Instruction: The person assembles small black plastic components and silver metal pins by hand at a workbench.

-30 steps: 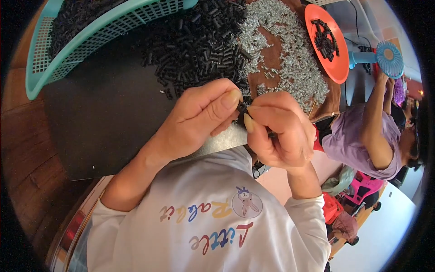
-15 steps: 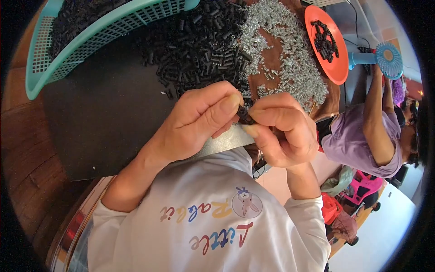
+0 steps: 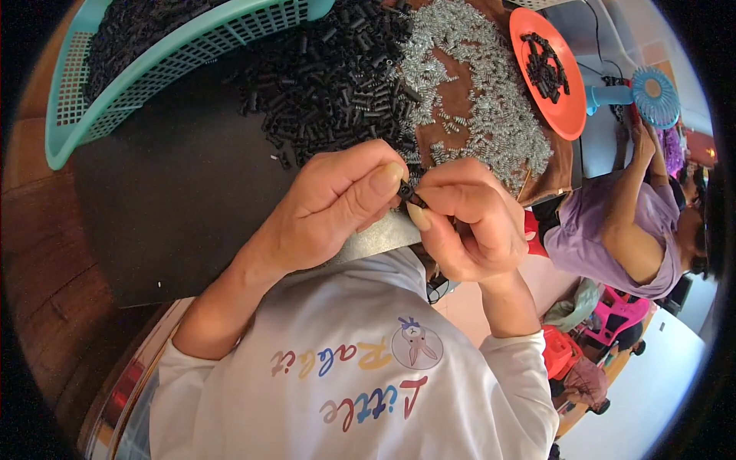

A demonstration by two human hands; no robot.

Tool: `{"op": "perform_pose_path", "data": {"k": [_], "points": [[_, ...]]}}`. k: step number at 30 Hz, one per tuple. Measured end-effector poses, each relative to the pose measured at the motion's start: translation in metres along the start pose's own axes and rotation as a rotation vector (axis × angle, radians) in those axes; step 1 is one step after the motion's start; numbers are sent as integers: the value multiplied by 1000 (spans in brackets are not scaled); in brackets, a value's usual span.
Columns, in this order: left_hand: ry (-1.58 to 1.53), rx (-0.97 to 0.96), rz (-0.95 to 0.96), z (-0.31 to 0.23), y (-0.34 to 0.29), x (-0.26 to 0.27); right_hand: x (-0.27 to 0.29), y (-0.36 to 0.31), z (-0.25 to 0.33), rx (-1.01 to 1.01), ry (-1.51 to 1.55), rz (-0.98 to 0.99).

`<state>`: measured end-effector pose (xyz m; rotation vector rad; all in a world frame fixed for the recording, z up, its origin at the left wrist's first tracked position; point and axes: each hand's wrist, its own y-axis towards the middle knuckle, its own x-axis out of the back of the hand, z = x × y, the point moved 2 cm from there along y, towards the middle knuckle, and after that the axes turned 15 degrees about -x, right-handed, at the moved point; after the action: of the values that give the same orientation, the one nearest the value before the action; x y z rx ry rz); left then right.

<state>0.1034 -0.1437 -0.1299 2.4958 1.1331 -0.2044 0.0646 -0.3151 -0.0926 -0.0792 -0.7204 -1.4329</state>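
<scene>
A dark desk (image 3: 192,218) is heaped toward its far edge with black parts (image 3: 337,84). Over the near edge, the left hand (image 3: 341,195) and right hand (image 3: 479,218) are held close together, both clamped on one small black piece (image 3: 407,192) directly between them, neither hand nearer, its long axis slanted from far-left to near-right.

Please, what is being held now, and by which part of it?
A small black part: the left hand holds its upper-left end, the right hand its lower-right end.

White shirt (image 3: 253,406), rabbit print (image 3: 418,345)
</scene>
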Motion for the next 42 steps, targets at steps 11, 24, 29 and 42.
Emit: {"op": "perform_pose_path", "data": {"k": [11,24,29,42], "points": [[-115,76,7,-4,0,-2,1,1,-3,64,32,32],[-511,249,-81,3,-2,1,3,18,1,-148,174,186],[-510,312,-89,2,0,1,3,27,4,-14,118,189],[-491,337,-102,8,1,-1,-8,14,-3,-148,177,134]]}}
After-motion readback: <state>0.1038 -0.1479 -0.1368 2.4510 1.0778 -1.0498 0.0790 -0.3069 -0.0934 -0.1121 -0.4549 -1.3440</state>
